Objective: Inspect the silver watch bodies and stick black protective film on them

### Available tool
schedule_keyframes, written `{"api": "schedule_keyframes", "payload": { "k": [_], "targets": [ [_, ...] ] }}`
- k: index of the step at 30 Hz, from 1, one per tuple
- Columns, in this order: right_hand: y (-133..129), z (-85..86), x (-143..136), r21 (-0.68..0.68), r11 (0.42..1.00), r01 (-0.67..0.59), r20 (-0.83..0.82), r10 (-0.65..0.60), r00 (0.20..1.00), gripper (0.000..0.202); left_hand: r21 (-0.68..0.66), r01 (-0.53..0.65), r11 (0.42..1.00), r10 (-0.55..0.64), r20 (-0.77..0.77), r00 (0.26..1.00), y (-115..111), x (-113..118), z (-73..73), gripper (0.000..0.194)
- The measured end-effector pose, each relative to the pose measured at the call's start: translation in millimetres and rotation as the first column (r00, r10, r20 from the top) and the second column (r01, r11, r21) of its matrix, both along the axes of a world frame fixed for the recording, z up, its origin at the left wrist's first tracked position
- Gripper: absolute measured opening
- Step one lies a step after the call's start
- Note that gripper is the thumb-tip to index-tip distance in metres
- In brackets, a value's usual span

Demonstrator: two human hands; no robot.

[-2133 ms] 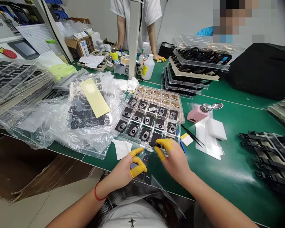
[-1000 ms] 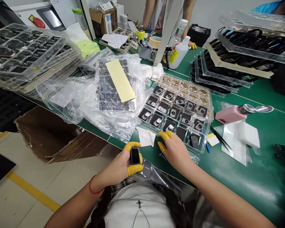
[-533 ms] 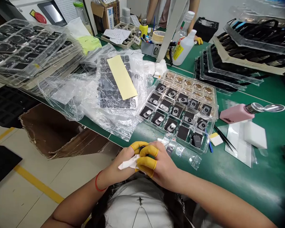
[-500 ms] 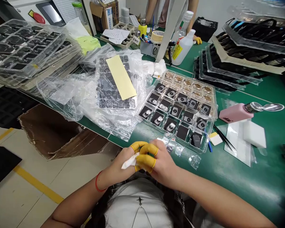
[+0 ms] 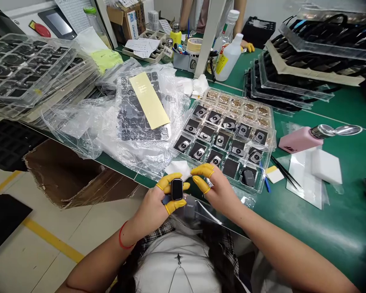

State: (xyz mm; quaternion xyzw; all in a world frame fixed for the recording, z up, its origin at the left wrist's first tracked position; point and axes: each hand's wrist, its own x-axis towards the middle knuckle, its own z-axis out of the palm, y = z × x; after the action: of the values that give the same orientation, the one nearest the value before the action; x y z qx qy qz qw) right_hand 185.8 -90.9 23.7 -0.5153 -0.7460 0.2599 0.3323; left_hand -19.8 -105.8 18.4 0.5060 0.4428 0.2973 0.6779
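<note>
In my left hand (image 5: pixel 161 195), which wears yellow finger cots, I grip a smartwatch body (image 5: pixel 177 189) without a strap, its dark screen facing up. My right hand (image 5: pixel 215 185), also in yellow finger cots, has its thumb and forefinger at the corner of a white wipe (image 5: pixel 178 167), apparently pinching it. The wipe spreads out just beyond the watch. Beyond my hands lies a clear tray (image 5: pixel 264 175) with several watch bodies in its pockets, mostly back side up. A dark piece with pale lettering (image 5: pixel 190 206) shows below my fingers at the table edge.
Plastic bags (image 5: pixel 79 122) and a sheet with a yellow paper strip (image 5: pixel 149 99) lie left of the tray. On the right are a pink pump bottle (image 5: pixel 300 139), black tweezers (image 5: pixel 285 173) and a white block (image 5: pixel 326 166). Trays are stacked on both sides. A co-worker's hand (image 5: pixel 248 47) shows behind.
My hands have moved apart. The wipe, bunched between them before, is now spread out by my right fingertips, and the watch in my left hand has come into sight.
</note>
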Motion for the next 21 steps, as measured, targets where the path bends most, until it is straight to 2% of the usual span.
{"api": "schedule_keyframes", "payload": {
  "k": [3, 5, 7, 11, 14, 18, 21],
  "targets": [
    [-8, 6.2, 4, -0.179, 0.977, -0.119, -0.063, 0.109, 0.992, 0.012, -0.020, -0.040, 0.999, 0.041, 0.061, 0.997, 2, -3, 2.3, 0.057],
    [-14, 10.3, 4, -0.218, 0.963, -0.161, -0.074, 0.148, 0.986, 0.010, -0.065, -0.041, 0.997, 0.047, 0.089, 0.995, 3, -5, 4.3, 0.057],
    [-18, 13.3, 3, -0.185, 0.970, -0.157, -0.031, 0.154, 0.988, 0.008, -0.112, -0.034, 0.993, 0.047, 0.114, 0.992, 5, -5, 5.6, 0.058],
    [-22, 14.2, -1, -0.027, 0.988, -0.150, 0.088, 0.152, 0.984, 0.007, -0.146, -0.037, 0.989, 0.056, 0.128, 0.990, 9, -3, 6.4, 0.061],
    [-24, 12.8, -3, 0.017, 0.988, -0.154, 0.119, 0.151, 0.981, 0.006, -0.184, -0.026, 0.983, 0.057, 0.162, 0.985, 12, 0, 6.9, 0.062],
    [-24, 17.8, -3, -0.050, 0.983, -0.178, -0.044, 0.176, 0.983, 0.008, -0.208, -0.033, 0.977, 0.066, 0.150, 0.986, 12, 0, 4.7, 0.063],
    [-20, 25.6, -1, -0.233, 0.961, -0.152, -0.286, 0.082, 0.955, 0.009, -0.156, 0.001, 0.988, 0.011, 0.077, 0.997, 10, 0, 1.1, 0.059]
  ]
}}
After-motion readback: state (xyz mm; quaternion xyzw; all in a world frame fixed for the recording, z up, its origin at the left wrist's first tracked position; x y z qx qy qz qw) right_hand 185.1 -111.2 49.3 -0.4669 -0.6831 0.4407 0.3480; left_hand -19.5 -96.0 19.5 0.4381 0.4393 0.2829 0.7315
